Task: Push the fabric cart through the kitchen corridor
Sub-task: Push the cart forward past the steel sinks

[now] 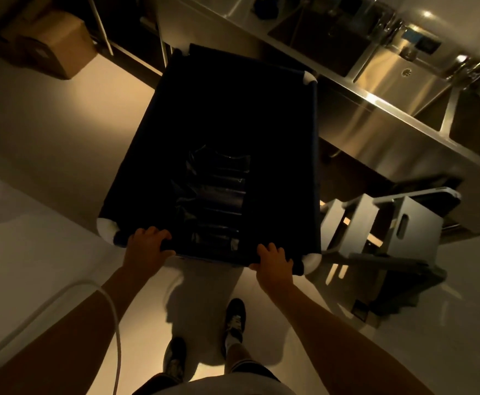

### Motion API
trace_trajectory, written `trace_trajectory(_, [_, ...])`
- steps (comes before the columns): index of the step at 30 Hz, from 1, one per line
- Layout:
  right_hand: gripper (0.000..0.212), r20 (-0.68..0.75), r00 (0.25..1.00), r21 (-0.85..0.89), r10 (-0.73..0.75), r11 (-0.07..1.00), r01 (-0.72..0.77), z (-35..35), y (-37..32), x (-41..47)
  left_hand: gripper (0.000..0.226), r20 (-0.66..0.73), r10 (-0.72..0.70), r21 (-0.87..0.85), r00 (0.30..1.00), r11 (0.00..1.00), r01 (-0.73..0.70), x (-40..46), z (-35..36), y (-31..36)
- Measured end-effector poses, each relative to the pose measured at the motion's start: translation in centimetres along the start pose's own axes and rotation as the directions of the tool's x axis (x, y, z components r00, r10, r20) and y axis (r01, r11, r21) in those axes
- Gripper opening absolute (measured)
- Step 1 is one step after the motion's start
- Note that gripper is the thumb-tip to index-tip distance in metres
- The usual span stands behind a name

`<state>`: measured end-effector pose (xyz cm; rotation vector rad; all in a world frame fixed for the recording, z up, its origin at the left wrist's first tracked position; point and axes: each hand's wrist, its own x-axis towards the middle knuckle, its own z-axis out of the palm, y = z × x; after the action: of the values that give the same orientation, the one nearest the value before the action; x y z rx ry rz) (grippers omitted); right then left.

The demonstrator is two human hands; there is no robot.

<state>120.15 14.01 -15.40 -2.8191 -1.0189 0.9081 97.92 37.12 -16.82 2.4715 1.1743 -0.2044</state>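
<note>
- The dark fabric cart (213,109) stands on the floor (62,132), right in front of the person.
- The left hand (149,242) grips the cart's near edge, close to a white corner.
- The right hand (274,259) grips the same edge, near the other corner.
- Shiny metal sinks (398,69) run along the right side.
- A cardboard box (53,44) sits far left.

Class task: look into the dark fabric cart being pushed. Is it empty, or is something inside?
Not empty. The fabric cart holds dark, glossy, crinkled material near the hands' end; what it is cannot be told.
</note>
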Motion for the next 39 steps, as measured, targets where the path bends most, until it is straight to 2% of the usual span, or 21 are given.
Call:
trace_trajectory(8, [0.053,0.053,0.994,-0.009,-0.094,0.995,0.095,-2.4,1.7,3.8,0.045,-0.010,-0.110,-0.038,0.994,0.993,0.109,0.6,0.8,1.6])
trace_trajectory(13, [0.055,0.078,0.988,-0.036,-0.134,0.990,0.137,-2.0,2.5,3.4,0.041,0.007,-0.177,-0.072,0.984,0.982,0.177,-0.8,1.4,2.1])
trace_trajectory(17, [0.054,0.089,0.984,-0.049,-0.157,0.986,0.162,-1.1,3.1,2.1,0.041,0.000,-0.176,-0.114,0.984,0.978,0.175,-2.7,1.9,1.9])
trace_trajectory(28, [0.058,0.082,0.988,-0.079,-0.129,0.988,0.136,3.3,4.3,-6.5,0.041,-0.034,-0.139,-0.132,0.990,0.982,0.133,-11.8,3.8,1.3])
trace_trajectory(33, [0.060,0.077,0.991,-0.095,-0.108,0.989,0.115,5.9,4.6,-11.8,0.042,0.006,-0.122,-0.095,0.993,0.988,0.122,-17.0,4.7,0.4])
trace_trajectory(39, [0.057,0.057,0.993,-0.098,-0.102,0.989,0.107,9.5,5.5,-17.9,0.039,-0.039,-0.065,-0.095,0.997,0.994,0.061,-23.5,6.8,-1.1])
